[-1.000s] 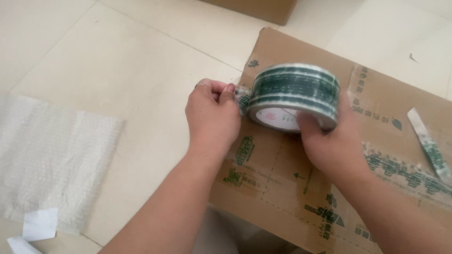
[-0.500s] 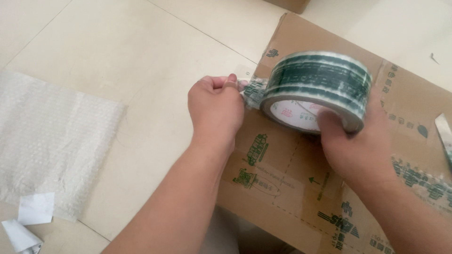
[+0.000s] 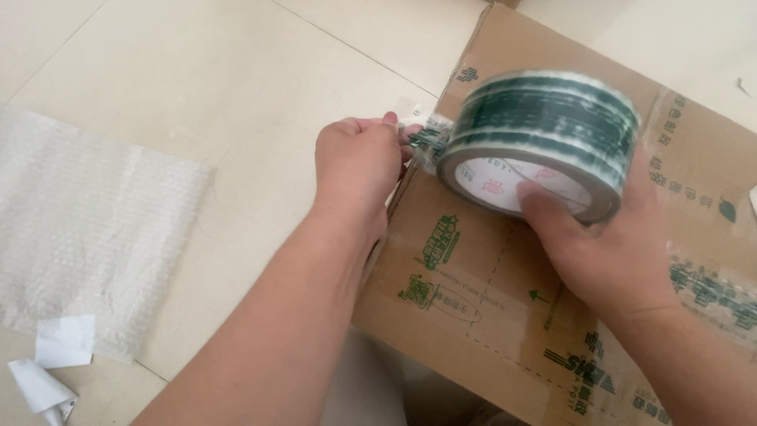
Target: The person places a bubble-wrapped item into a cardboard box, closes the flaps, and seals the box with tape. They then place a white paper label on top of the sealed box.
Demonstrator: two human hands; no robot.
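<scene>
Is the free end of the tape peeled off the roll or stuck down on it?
Peeled off: the left hand pinches the tape end, a short strip away from the tape roll in the right hand.

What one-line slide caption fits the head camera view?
Right hand holds a green-printed tape roll over a cardboard box while left hand pinches its free end.

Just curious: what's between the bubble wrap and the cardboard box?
In the head view, only bare floor tile lies between the bubble wrap and the cardboard box.
</scene>
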